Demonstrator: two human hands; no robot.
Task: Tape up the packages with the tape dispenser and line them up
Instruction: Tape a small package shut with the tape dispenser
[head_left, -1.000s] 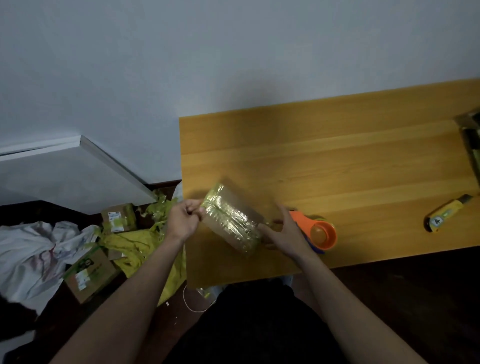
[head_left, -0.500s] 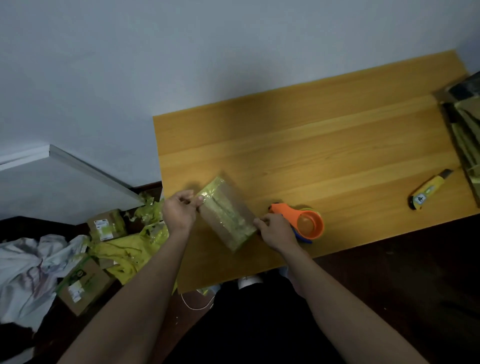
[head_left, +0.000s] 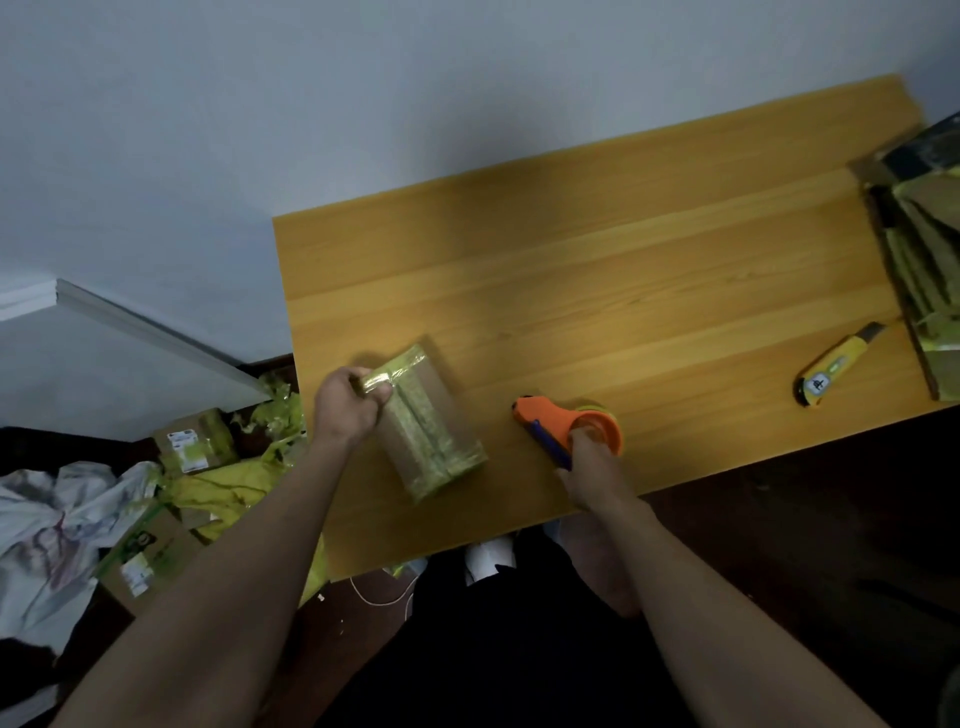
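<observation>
Brown package (head_left: 427, 429) banded lengthwise with glossy yellow-green tape. Orange dispenser (head_left: 569, 422) with blue handle, yellow-green roll behind. Honey-yellow table (head_left: 597, 291), streaked with straight wood grain. Yellow knife (head_left: 836, 370) far right, grey tip, white label patch. Brown and yellow-green stack (head_left: 930, 249) at right edge. Pale grey-blue wall (head_left: 363, 104). Left floor: brown boxes (head_left: 192, 441) with white labels, yellow-green scraps (head_left: 234, 478), white cloth (head_left: 57, 525) with faint reddish marks.

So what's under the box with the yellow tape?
The box lies flat on the wooden table, so table is all that shows around it. The left hand grips its far corner. Anything hidden beneath cannot be seen.
</observation>
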